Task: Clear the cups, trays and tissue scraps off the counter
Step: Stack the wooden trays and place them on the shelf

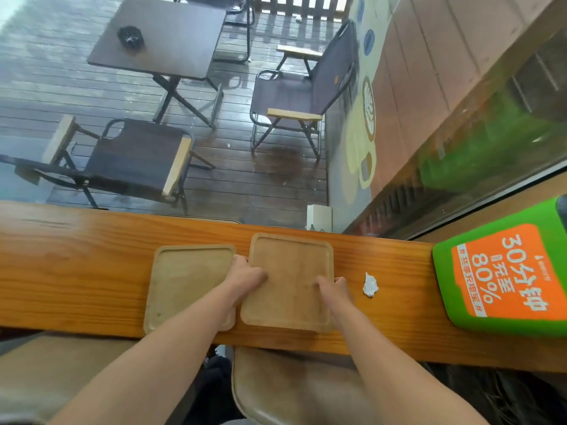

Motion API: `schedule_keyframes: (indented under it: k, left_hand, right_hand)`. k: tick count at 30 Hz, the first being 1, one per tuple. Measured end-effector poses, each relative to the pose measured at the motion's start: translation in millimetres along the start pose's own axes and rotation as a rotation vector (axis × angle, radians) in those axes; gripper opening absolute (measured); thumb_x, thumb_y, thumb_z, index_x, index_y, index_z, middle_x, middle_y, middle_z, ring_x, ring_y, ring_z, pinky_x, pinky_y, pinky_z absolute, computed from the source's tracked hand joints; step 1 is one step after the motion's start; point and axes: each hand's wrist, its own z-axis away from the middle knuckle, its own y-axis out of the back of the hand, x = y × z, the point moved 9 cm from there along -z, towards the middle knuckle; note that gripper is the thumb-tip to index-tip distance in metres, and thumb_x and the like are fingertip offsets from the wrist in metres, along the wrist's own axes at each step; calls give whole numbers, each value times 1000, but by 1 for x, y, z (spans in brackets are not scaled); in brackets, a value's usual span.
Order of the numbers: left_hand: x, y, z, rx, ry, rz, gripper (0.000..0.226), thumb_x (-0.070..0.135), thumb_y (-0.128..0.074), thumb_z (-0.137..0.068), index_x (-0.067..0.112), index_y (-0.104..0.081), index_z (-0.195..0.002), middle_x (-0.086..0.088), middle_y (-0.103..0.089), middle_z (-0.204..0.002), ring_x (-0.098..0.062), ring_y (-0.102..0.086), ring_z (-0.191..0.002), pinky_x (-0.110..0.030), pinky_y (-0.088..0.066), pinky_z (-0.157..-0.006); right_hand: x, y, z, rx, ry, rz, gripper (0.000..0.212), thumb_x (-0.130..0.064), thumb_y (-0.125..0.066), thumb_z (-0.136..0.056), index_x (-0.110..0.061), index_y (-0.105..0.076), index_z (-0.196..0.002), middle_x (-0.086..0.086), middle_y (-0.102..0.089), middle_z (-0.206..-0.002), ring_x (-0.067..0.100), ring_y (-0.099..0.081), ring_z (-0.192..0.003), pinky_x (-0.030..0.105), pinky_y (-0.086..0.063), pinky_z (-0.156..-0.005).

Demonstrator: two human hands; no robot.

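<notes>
Two square wooden trays lie side by side on the wooden counter (pixel 76 271). The right tray (pixel 291 277) is held at both sides: my left hand (pixel 245 274) grips its left edge with the thumb on top, and my right hand (pixel 336 286) grips its right edge. Its near left corner overlaps the left tray (pixel 187 280), which rests flat under my left forearm. A crumpled white tissue scrap (pixel 370 284) sits on the counter just right of my right hand. No cups are in view.
A green and orange box (pixel 503 277) stands at the counter's right end. A small white box (pixel 319 217) sits at the far edge by the window. A padded stool (pixel 291 388) is below the counter's near edge. Outside are a table and folding chairs.
</notes>
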Motion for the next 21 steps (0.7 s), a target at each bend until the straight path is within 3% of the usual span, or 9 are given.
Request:
schedule_keyframes:
  k: [2, 4, 7, 9, 12, 16, 19, 21]
  left_hand:
    - [0, 19, 4, -8, -34, 5, 49, 18, -68, -81, 15, -39, -120, -8, -58, -112, -28, -61, -100, -42, -57, -85]
    - [-3, 43, 9, -8, -68, 24, 44, 15, -66, -81, 18, -41, -117, -6, -59, -111, -24, -61, -94, -34, -53, -72]
    - [-13, 86, 13, 1, -83, 75, 42, 12, -65, -82, 22, -42, -115, -3, -60, -105, -17, -60, -85, -28, -47, -57]
    - [-24, 117, 14, 6, -71, 86, 46, 11, -66, -83, 23, -40, -120, 0, -58, -101, -17, -60, -85, -29, -46, -56]
    - [-39, 157, 13, 38, -54, 68, 54, 10, -66, -84, 19, -40, -131, 0, -58, -102, -20, -60, -89, -31, -47, -62]
    - [-54, 192, 12, 81, -23, -11, 61, 16, -70, -81, 16, -42, -135, -9, -60, -121, -31, -59, -110, -41, -52, -93]
    - [-64, 203, 11, 72, -12, -34, 57, 20, -68, -83, 15, -42, -133, -10, -59, -125, -32, -57, -115, -40, -50, -95]
    - [-68, 204, 10, 56, -5, -49, 57, 22, -67, -84, 14, -41, -134, -11, -58, -125, -32, -57, -115, -39, -50, -95]
  right_hand:
    - [-6, -17, 13, -8, 5, -17, 55, -31, -60, -92, -11, -38, -139, 7, -51, -121, 27, -50, -105, 41, -43, -83]
    - [-13, -40, 27, -21, 19, -16, 57, -30, -59, -92, -11, -39, -142, 9, -53, -128, 26, -50, -107, 41, -43, -83]
    - [-24, -79, 48, -55, 31, -3, 61, -29, -57, -96, -11, -31, -149, 10, -49, -136, 20, -43, -95, 36, -37, -76]
    - [-30, -108, 62, -94, 38, 4, 66, -27, -58, -95, -10, -27, -151, 11, -49, -136, 22, -50, -95, 36, -40, -75]
    - [-38, -145, 79, -122, 50, 27, 65, -25, -60, -94, -8, -30, -150, 13, -45, -145, 26, -47, -107, 40, -39, -82]
    - [-47, -178, 93, -129, 78, 64, 64, -23, -62, -93, -6, -33, -148, 15, -43, -148, 34, -44, -130, 41, -39, -88]
    - [-46, -190, 97, -120, 90, 94, 65, -25, -63, -92, -5, -35, -148, 15, -44, -148, 35, -42, -133, 46, -40, -104]
    - [-42, -194, 99, -123, 84, 102, 64, -25, -63, -93, -6, -35, -148, 16, -45, -147, 35, -45, -131, 49, -41, -107]
